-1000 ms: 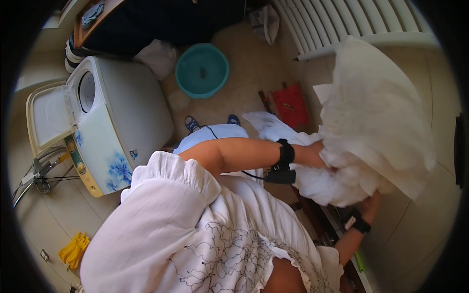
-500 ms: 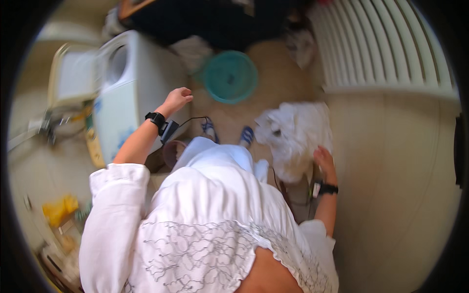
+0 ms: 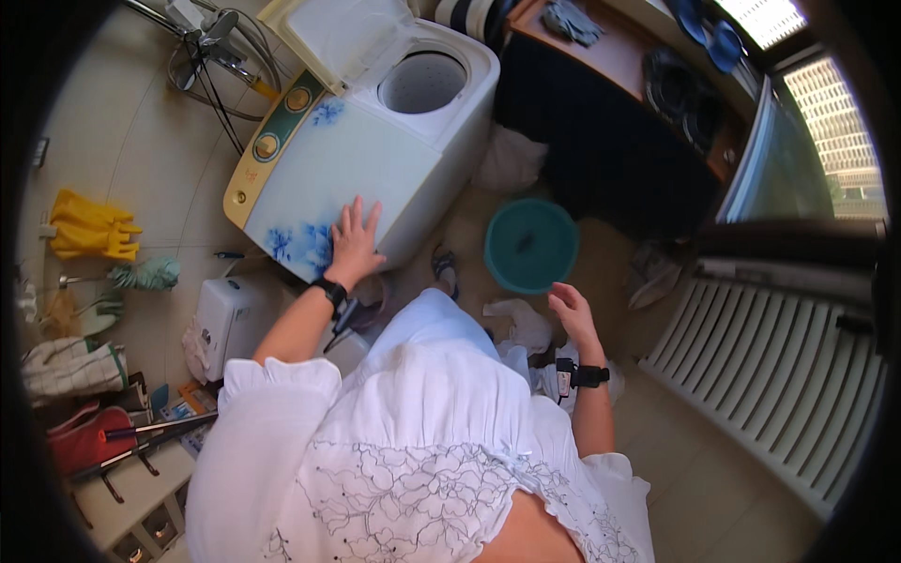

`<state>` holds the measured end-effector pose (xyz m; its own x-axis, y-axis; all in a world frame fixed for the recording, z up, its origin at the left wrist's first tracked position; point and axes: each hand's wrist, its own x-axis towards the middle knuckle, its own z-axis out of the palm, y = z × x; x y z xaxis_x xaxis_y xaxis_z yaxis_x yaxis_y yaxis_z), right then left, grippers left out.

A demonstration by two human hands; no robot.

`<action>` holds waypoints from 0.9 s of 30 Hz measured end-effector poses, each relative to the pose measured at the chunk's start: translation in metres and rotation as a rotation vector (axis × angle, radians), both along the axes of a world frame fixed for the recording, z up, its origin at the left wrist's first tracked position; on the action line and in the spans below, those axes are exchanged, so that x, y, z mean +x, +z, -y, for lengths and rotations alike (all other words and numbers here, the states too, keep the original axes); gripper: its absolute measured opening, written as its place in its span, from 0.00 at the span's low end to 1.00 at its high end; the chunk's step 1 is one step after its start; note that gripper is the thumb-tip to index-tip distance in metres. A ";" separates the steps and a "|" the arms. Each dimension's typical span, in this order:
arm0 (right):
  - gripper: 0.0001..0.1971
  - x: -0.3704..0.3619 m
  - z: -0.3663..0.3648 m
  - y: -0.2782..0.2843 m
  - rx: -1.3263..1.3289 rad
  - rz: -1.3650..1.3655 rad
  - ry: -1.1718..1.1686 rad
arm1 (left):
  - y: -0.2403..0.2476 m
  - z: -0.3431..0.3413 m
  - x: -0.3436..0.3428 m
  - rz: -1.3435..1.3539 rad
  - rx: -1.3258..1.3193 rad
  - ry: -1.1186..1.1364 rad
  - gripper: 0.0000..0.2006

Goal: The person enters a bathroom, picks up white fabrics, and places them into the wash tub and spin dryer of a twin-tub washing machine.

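Observation:
My left hand [image 3: 354,249] is spread, fingers apart, at the near edge of a white twin-tub washing machine [image 3: 385,159] with blue flower prints. It seems to rest on the top. The machine's spin tub [image 3: 422,86] is uncovered, its pale lid [image 3: 340,38] raised at the back left. My right hand [image 3: 574,317] hovers over the floor with loosely bent fingers and nothing in them. Just beyond it stands a teal basin [image 3: 531,246] with a dark spot on its bottom. White cloth [image 3: 522,326] lies beside my right hand, partly hidden by the wrist and my clothing.
A white slatted radiator [image 3: 760,375] stands at the right. Behind the basin, dark cloth [image 3: 601,141] hangs below a wooden top [image 3: 610,42]. Yellow rubber gloves [image 3: 94,225] hang on the left wall, above a white box [image 3: 228,324]. A pale bag [image 3: 511,159] sits by the machine.
My view has swung left, bringing the washing machine nearer the middle. My left hand has gone from beside the machine onto its top. My right hand has moved off the white cloth pile toward the basin.

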<state>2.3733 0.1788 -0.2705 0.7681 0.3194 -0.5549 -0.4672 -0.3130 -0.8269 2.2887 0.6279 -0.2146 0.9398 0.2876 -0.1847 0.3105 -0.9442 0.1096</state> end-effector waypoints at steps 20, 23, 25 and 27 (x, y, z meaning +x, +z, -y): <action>0.17 0.217 -0.306 0.064 -0.050 0.501 0.521 | 0.239 -0.146 -0.014 0.484 0.340 0.241 0.17; 0.16 0.227 -0.348 0.053 -0.045 0.785 0.567 | 0.244 -0.190 -0.007 0.529 0.397 0.345 0.17; 0.19 0.246 -0.358 0.041 -0.026 0.946 0.533 | 0.241 -0.209 -0.004 0.527 0.398 0.381 0.18; 0.23 0.264 -0.364 0.024 -0.156 1.093 0.464 | 0.238 -0.220 0.003 0.675 0.706 0.399 0.16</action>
